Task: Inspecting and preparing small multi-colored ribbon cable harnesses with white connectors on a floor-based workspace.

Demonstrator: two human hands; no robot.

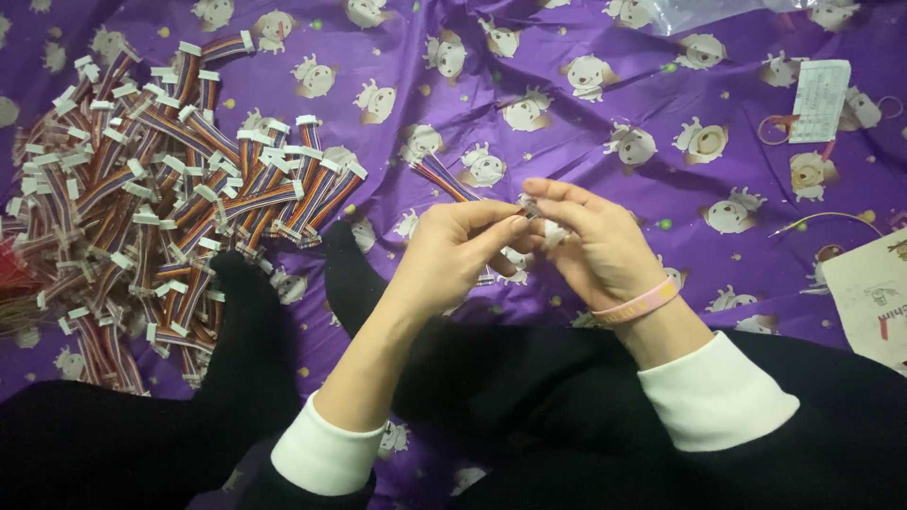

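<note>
My left hand [453, 250] and my right hand [590, 236] meet at the middle of the view, fingertips together. Between them they pinch one striped ribbon cable [442, 176] with a white connector end, its free length sticking up and to the left from my left fingers. My right fingers press on the small white connector [551, 232] at the meeting point. A pink band [638, 304] circles my right wrist. Both sleeves have white cuffs over dark cloth.
A large heap of similar striped cables with white plugs [151, 198] lies at the left on the purple patterned sheet [567, 123]. A paper slip [818, 99] and rubber bands [777, 128] lie at upper right, a clear bag [718, 13] at top, a printed sheet [874, 293] at right.
</note>
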